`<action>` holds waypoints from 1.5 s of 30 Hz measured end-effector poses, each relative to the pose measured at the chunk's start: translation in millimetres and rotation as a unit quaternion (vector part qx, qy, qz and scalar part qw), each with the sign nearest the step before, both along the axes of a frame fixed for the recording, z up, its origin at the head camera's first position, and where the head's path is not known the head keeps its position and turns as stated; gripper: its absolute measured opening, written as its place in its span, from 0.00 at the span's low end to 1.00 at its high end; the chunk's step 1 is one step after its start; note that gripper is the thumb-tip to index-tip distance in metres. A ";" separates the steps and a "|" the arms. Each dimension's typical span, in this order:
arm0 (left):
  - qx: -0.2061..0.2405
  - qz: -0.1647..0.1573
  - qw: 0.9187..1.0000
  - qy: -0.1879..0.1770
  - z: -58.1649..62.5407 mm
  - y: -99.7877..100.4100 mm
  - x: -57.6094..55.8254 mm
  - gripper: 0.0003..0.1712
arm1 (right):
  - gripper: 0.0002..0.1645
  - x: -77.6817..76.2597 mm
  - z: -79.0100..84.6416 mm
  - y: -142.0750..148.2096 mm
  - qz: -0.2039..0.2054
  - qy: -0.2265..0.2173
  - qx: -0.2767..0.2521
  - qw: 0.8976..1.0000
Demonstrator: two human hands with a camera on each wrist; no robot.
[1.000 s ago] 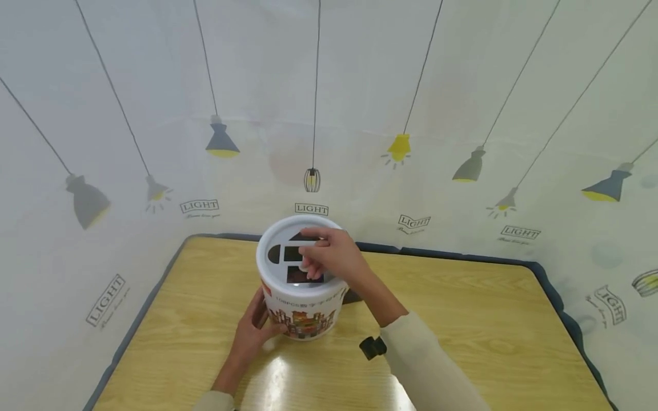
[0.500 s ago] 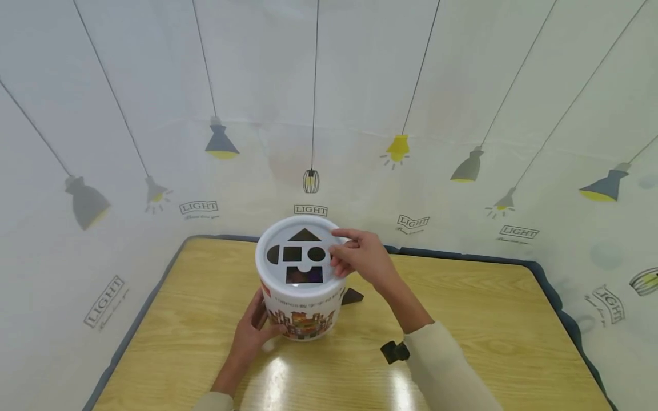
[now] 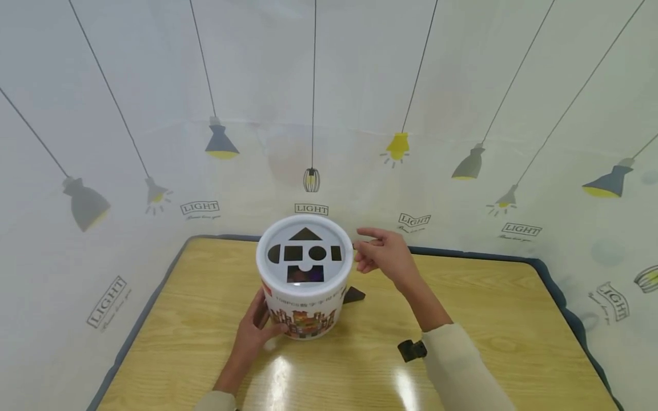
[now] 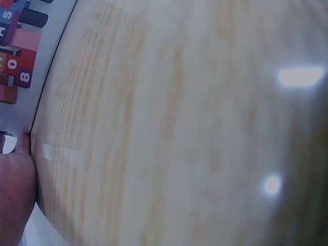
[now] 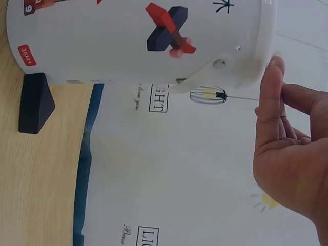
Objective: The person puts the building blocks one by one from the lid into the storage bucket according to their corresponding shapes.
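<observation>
A white printed toy-block bucket [image 3: 303, 314] stands upright on the wooden table. Its lid [image 3: 275, 279] has dark cutouts, among them a triangle, a square and a circle. My left hand [image 3: 252, 334] holds the bucket low on its left side, thumb across the front; its other fingers are mostly hidden. Just right of the lid's rim is my right hand [image 3: 388, 257], with nothing in it, fingertips close to the rim and some fingers bent. On the table behind the bucket's right side lies a dark triangular block [image 5: 36, 105], partly hidden in the head view.
The wooden table [image 3: 462, 308] has a dark blue edge [image 3: 478, 257] along its back and sides. Behind it hangs a pale sheet [image 3: 360, 85] printed with lamps. A small black device [image 3: 411, 350] sits at the right sleeve.
My right hand has moved right, from over the lid to beside its rim, uncovering the cutouts and more of the dark block. The left hand and bucket have stayed in place.
</observation>
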State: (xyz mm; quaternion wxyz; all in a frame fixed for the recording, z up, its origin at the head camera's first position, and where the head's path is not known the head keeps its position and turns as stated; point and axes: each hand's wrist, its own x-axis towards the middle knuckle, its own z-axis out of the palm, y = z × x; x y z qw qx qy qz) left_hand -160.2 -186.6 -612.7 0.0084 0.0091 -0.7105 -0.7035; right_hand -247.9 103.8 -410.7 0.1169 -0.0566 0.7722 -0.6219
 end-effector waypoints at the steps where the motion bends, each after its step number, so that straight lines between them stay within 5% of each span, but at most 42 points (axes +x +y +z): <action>1: 0.001 0.000 1.000 -0.001 -0.2 0.2 -0.1 0.60 | 0.27 -0.8 -1.5 1.9 -0.002 -0.001 0.000 1.000; 8: 0.006 0.004 1.000 -0.011 0.2 0.7 0.9 0.59 | 0.27 -6.3 -17.3 9.1 -0.010 -0.018 0.014 1.000; 21: 0.001 0.003 1.000 -0.003 -0.5 0.9 0.6 0.60 | 0.25 -15.5 -77.8 13.9 -0.028 -0.052 0.020 0.998; 31: 0.007 0.007 1.000 0.004 -2.0 2.6 -0.8 0.60 | 0.23 -9.5 -120.2 10.4 -0.045 -0.084 0.024 0.995; 45: 0.018 -0.001 1.000 0.006 -1.6 0.9 -0.1 0.60 | 0.24 -1.1 -156.9 8.6 -0.041 -0.124 0.035 0.991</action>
